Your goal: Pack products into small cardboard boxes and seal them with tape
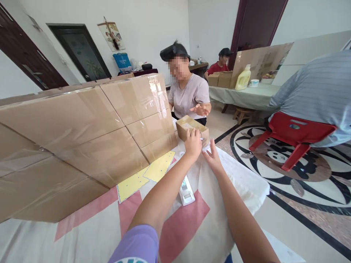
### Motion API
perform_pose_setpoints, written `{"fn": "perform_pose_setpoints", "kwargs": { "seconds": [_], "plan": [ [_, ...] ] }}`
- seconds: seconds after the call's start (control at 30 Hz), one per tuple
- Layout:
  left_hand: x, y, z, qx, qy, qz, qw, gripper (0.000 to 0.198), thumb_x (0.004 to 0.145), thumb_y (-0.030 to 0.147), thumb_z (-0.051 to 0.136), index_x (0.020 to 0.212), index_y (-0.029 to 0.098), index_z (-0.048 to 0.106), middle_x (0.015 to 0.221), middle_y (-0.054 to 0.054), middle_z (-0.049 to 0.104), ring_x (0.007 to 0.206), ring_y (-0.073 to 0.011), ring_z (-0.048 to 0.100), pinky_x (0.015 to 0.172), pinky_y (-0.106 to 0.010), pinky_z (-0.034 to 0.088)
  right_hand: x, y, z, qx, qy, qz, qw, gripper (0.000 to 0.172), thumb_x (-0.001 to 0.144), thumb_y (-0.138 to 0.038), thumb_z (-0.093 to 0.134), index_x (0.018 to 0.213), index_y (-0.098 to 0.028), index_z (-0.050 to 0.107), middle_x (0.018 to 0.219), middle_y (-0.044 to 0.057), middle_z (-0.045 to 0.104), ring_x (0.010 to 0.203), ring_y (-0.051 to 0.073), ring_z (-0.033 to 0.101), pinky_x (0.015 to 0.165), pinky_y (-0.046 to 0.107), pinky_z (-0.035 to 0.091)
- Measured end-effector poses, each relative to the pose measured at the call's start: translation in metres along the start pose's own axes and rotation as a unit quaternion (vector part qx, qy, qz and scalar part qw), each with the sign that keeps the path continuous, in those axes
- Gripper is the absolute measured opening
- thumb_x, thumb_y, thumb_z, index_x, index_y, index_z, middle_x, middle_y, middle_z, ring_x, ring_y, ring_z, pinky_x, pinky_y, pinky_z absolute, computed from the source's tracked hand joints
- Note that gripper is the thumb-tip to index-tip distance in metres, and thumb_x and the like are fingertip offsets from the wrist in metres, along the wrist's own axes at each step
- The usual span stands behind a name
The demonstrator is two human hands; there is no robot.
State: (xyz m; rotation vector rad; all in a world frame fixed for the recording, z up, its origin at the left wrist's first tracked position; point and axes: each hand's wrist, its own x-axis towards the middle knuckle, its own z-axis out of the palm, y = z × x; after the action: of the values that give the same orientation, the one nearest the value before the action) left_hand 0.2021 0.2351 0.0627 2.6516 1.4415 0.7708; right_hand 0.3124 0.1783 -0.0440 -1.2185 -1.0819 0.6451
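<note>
A small cardboard box (182, 130) stands at the far end of the cloth-covered table, turned with one side towards me. My left hand (193, 143) reaches to its near rim, its bent fingers resting over the edge. Just to the right, my right hand (212, 157) is by the box's near corner, its thumb and fingers apart. Something small and whitish shows between the hands; what it is I cannot make out. A long white plastic object (187, 195) lies on the cloth below my left forearm. Yellow sheets with blue dots (157, 168) lie left of that forearm.
Taped cardboard boxes (101, 138) form a wall along the left. Across the table a person (189, 91) sits with one hand raised behind the small box. The white cloth (244, 182) hangs over the right edge. A red chair (301, 128) with a seated person is at right.
</note>
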Motion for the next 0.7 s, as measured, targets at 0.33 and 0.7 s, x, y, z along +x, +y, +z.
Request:
{"fn": "perform_pose_setpoints", "kwargs": {
  "seconds": [0.33, 0.7],
  "plan": [
    [0.015, -0.009, -0.029, 0.027, 0.008, 0.040, 0.999, 0.059, 0.091, 0.026, 0.070, 0.146, 0.018, 0.049, 0.143, -0.018, 0.061, 0.138, -0.0357, 0.051, 0.101, -0.045, 0.054, 0.000, 0.017, 0.006, -0.031, 0.040, -0.018, 0.999, 0.097, 0.080, -0.056, 0.069, 0.163, -0.030, 0.028, 0.170, 0.015, 0.028, 0.144, 0.036, 0.046, 0.103, 0.054, 0.055],
    [-0.182, -0.160, -0.120, 0.045, 0.101, 0.065, 0.992, 0.026, 0.102, 0.023, 0.044, 0.087, 0.024, 0.066, 0.100, -0.005, 0.075, 0.093, -0.0226, 0.066, 0.084, -0.037, 0.050, -0.003, -0.005, -0.003, -0.080, 0.083, 0.014, 0.993, 0.048, 0.072, -0.065, 0.066, 0.077, -0.018, 0.069, 0.087, 0.012, 0.071, 0.079, 0.023, 0.064, 0.076, 0.040, 0.056]
  ]
}}
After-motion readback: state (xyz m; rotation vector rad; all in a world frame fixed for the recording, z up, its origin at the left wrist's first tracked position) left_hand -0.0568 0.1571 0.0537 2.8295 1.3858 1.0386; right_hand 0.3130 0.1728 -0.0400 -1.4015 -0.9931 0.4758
